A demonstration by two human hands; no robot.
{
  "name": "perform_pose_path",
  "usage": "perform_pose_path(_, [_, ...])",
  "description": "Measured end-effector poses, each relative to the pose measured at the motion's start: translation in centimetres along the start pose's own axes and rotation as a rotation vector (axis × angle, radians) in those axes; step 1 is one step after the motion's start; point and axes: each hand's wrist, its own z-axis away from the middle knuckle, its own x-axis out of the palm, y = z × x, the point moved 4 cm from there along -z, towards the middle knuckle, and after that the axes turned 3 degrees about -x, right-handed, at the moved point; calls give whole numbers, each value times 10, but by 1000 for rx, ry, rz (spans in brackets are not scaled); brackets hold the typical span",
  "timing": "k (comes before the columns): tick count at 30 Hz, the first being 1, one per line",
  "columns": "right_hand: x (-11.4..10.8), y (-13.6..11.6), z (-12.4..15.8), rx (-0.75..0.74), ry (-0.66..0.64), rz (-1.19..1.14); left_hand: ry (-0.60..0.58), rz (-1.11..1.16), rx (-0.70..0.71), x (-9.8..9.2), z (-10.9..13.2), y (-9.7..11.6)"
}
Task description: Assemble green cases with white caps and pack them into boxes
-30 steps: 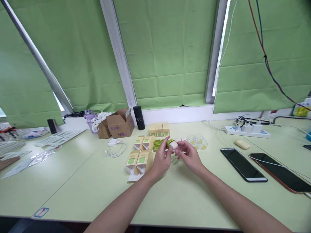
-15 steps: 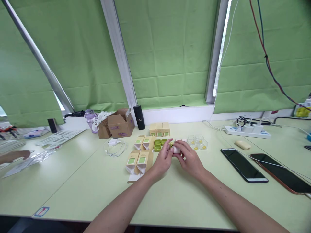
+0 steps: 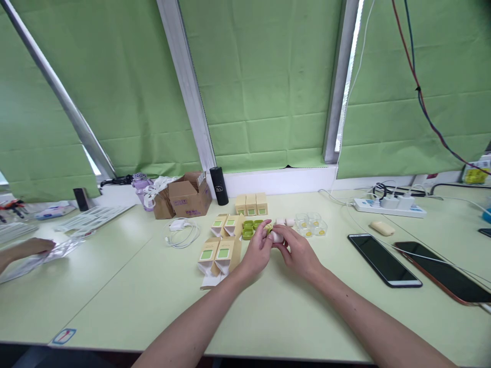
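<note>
My left hand [image 3: 258, 251] and my right hand [image 3: 301, 251] meet over the table, fingers closed around a small white rounded piece [image 3: 276, 237]. A yellowish-green part [image 3: 269, 228] shows at its left end, by my left fingertips. Whether the two are joined I cannot tell. Just behind my hands lie small pinkish-white cylinders [image 3: 284, 222]. To the left sit small olive-green square trays [image 3: 248, 233]. Clear round cups [image 3: 314, 223] with yellow centres stand to the right. Open-ended card boxes with green labels [image 3: 228, 250] lie left of my left hand.
Three card boxes [image 3: 251, 205] stand at the back near a black cylinder [image 3: 219, 186] and a brown carton [image 3: 190, 196]. A white charger cable [image 3: 184, 232] lies left. Two phones [image 3: 383, 260], an earbud case [image 3: 382, 228] and a power strip [image 3: 389, 207] are right. Another person's hand [image 3: 32, 248] handles clear plastic.
My right hand's fingers have lowered slightly, uncovering more of the yellowish-green part and the pinkish-white cylinders behind. At far left, the other person's hand has moved a little to the right over the plastic.
</note>
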Motion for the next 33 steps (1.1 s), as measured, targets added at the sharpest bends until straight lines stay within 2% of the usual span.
perform_pose_path(14, [-1, -10, -8, -3, -14, 34, 80, -18, 52, 2, 0, 13])
perform_pose_path(33, [-1, -15, -11, -39, 24, 62, 101, -29, 91, 3, 2, 14])
